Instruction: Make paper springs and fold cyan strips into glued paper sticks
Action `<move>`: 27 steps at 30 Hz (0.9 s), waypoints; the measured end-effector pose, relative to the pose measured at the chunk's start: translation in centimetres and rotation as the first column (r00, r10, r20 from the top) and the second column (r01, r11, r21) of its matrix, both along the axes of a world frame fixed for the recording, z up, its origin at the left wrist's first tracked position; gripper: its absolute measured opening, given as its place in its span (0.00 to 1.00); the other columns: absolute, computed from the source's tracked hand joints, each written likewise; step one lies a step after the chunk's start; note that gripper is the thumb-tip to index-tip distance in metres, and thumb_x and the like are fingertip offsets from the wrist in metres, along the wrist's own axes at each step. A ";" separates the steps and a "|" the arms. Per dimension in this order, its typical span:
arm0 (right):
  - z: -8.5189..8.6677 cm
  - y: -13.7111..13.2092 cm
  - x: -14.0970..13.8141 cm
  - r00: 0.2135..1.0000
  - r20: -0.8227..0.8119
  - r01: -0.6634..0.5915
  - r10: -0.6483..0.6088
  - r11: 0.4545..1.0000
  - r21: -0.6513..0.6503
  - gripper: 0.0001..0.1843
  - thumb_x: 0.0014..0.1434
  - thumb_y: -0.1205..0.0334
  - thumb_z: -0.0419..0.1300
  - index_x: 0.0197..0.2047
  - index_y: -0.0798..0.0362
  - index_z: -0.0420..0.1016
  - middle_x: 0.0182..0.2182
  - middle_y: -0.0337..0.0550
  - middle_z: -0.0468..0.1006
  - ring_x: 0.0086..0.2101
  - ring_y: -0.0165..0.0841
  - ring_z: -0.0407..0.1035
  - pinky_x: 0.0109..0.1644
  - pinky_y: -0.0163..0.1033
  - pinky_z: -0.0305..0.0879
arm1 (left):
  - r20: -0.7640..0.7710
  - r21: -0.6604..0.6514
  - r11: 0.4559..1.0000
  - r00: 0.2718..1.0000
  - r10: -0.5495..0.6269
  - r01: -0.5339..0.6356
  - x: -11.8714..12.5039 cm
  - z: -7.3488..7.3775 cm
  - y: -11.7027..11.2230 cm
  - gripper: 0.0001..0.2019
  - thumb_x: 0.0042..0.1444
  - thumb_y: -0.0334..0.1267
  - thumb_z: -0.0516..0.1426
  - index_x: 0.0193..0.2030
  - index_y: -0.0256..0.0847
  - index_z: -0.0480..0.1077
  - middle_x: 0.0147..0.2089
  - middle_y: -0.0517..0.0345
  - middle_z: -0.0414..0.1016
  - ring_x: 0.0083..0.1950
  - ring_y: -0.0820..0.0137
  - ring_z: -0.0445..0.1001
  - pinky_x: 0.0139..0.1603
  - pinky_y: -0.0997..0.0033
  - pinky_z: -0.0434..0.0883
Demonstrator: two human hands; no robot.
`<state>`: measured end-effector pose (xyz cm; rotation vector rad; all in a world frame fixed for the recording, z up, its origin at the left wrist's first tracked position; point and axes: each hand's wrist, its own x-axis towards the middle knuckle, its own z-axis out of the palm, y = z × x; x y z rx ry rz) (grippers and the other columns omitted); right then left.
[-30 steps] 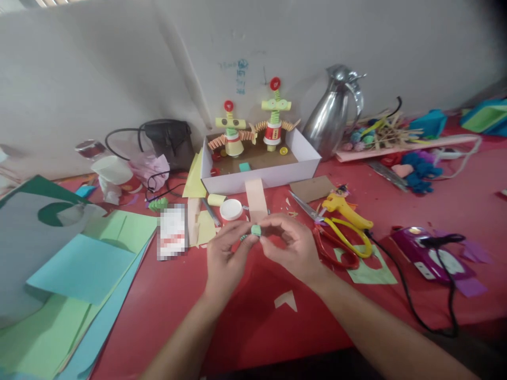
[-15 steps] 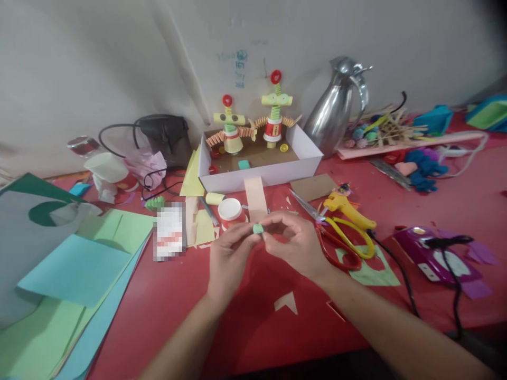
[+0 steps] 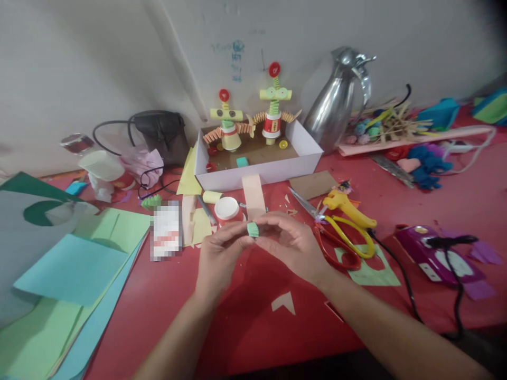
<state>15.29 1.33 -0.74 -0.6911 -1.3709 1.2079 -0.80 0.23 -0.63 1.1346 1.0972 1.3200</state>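
Both of my hands meet over the middle of the red table (image 3: 245, 316). My left hand (image 3: 219, 257) and my right hand (image 3: 293, 244) pinch a small folded green paper piece (image 3: 252, 229) between their fingertips, held just above the table. Right behind the hands lie a peach paper strip (image 3: 253, 195) and a small white-lidded pot (image 3: 227, 209). Red-and-yellow scissors (image 3: 336, 232) lie just right of my right hand.
A white box (image 3: 257, 158) holding two paper figures stands at the back, a steel jug (image 3: 336, 100) to its right. Coloured paper sheets (image 3: 75, 264) are stacked at left. A purple glue gun (image 3: 431, 253) with a black cord lies at right.
The green piece has turned in my fingers and now shows its pleated side. My hands shifted slightly left and the view tilted a little downward.
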 end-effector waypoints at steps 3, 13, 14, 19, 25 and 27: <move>0.3 0.0 0.2 1.000 0.025 0.009 -0.009 1.000 0.009 0.11 0.59 0.64 0.65 0.46 0.43 0.79 0.43 0.41 0.78 0.43 0.34 0.75 0.47 0.42 0.76 | -0.003 0.000 1.000 1.000 -0.022 0.022 -0.3 0.2 0.1 0.13 0.48 0.34 0.68 0.42 0.50 0.82 0.44 0.57 0.82 0.47 0.66 0.77 0.50 0.66 0.75; -0.2 -0.6 0.0 0.985 0.118 0.108 -0.122 0.987 0.122 0.06 0.61 0.64 0.63 0.42 0.47 0.78 0.40 0.42 0.79 0.39 0.34 0.75 0.43 0.41 0.76 | -0.158 0.155 0.984 0.982 0.108 -0.083 0.2 -0.2 -0.8 0.09 0.49 0.34 0.68 0.36 0.53 0.82 0.40 0.59 0.82 0.41 0.67 0.78 0.43 0.67 0.77; -0.3 -0.6 0.0 0.982 0.122 0.124 -0.141 0.983 0.137 0.06 0.61 0.65 0.63 0.42 0.47 0.78 0.40 0.43 0.79 0.39 0.34 0.75 0.43 0.41 0.75 | -0.168 0.165 0.983 0.979 0.112 -0.084 0.3 -0.2 -0.8 0.09 0.49 0.34 0.67 0.36 0.54 0.82 0.40 0.59 0.83 0.41 0.67 0.78 0.43 0.67 0.77; -0.7 -0.8 -0.3 0.959 0.185 0.179 -0.214 0.966 0.189 0.06 0.62 0.65 0.61 0.42 0.48 0.76 0.39 0.43 0.79 0.38 0.35 0.75 0.43 0.41 0.74 | -0.195 0.203 0.970 0.965 0.174 -0.133 0.8 -0.5 -0.9 0.07 0.50 0.35 0.66 0.35 0.53 0.82 0.39 0.59 0.83 0.41 0.65 0.79 0.44 0.64 0.77; -0.6 0.2 0.2 0.958 0.214 0.160 -0.189 0.976 0.145 0.04 0.62 0.65 0.60 0.41 0.48 0.75 0.37 0.41 0.79 0.37 0.33 0.74 0.42 0.39 0.73 | -0.187 0.066 0.997 0.981 0.046 -0.034 1.0 -0.2 -0.5 0.09 0.53 0.36 0.65 0.41 0.50 0.82 0.42 0.59 0.81 0.44 0.68 0.77 0.48 0.68 0.74; -0.4 0.5 0.6 0.955 0.250 0.121 -0.159 0.979 0.163 0.05 0.62 0.65 0.60 0.41 0.48 0.75 0.38 0.41 0.79 0.38 0.34 0.74 0.42 0.40 0.73 | -0.173 0.028 1.000 0.985 -0.006 0.011 0.7 0.1 -0.4 0.12 0.50 0.36 0.67 0.43 0.50 0.81 0.45 0.58 0.80 0.47 0.67 0.76 0.50 0.68 0.73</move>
